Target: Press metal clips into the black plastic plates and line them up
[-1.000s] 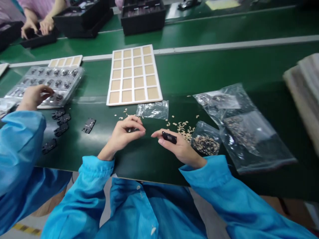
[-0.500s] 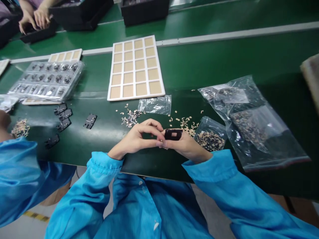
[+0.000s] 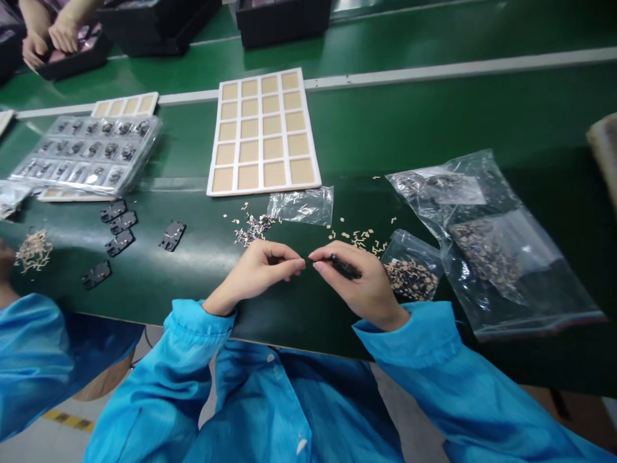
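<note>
Since the last look the two hands have drawn slightly apart, and the small black plastic part (image 3: 345,267) has turned from lying flat to nearly edge-on. It is now pinched in the fingers of the person's right hand (image 3: 359,283). The left hand (image 3: 263,273) sits just beside it, curled, its fingertips (image 3: 299,266) almost meeting the right hand's; a thin dark tip shows between them, too small to identify, and whether the left hand grips anything is unclear. Both hands hover over a dark green counter (image 3: 144,286), sleeves of a blue smock (image 3: 202,328) at the wrists. Just ahead lies a scatter of tiny beige flakes (image 3: 359,239), with a clump of mixed flakes (image 3: 253,230) nearer the left hand. To the right, a small clear plastic bag of beige and dark pieces (image 3: 412,273) rests against a larger clear bag of dark pieces (image 3: 486,257). Another clear bag (image 3: 301,206) lies flat beyond the hands, below a white tray with tan cells (image 3: 263,188). Left of that, flat black brackets (image 3: 172,235) lie loose near a clear blister tray of metal-and-black parts (image 3: 84,154).
</note>
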`<state>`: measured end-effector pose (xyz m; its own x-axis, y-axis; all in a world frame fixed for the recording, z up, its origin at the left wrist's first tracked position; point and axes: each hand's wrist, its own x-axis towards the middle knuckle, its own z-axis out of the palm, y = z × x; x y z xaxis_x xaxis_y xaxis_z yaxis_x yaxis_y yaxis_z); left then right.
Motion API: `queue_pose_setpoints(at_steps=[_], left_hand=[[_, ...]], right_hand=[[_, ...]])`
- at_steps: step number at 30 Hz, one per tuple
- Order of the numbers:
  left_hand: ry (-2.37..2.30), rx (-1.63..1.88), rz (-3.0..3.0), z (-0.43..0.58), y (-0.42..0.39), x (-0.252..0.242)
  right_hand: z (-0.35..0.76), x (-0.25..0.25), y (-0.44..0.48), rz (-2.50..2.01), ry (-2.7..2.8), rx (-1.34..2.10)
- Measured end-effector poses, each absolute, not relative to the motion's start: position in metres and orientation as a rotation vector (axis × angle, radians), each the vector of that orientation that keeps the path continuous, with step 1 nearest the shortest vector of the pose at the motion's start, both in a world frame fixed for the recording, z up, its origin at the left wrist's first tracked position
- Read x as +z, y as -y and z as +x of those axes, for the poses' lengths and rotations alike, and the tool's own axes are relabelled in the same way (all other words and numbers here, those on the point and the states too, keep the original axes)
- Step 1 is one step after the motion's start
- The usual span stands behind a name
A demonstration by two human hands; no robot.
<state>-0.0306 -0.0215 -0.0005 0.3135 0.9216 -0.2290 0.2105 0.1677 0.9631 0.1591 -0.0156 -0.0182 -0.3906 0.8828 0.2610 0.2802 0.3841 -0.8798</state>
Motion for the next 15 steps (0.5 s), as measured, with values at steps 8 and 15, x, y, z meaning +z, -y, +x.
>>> queue_pose_setpoints(at_steps=[8,15], left_hand=[[-1.222,0.718,1.78,-0.031,0.027,-0.004],[-1.287,1.202,2.588,-0.026,0.033,-0.016]], right_hand=[[0.16,-0.019,0.014,-0.938,2.018,0.983],[0.161,-0.019,0.015,-0.989,1.956,0.961]])
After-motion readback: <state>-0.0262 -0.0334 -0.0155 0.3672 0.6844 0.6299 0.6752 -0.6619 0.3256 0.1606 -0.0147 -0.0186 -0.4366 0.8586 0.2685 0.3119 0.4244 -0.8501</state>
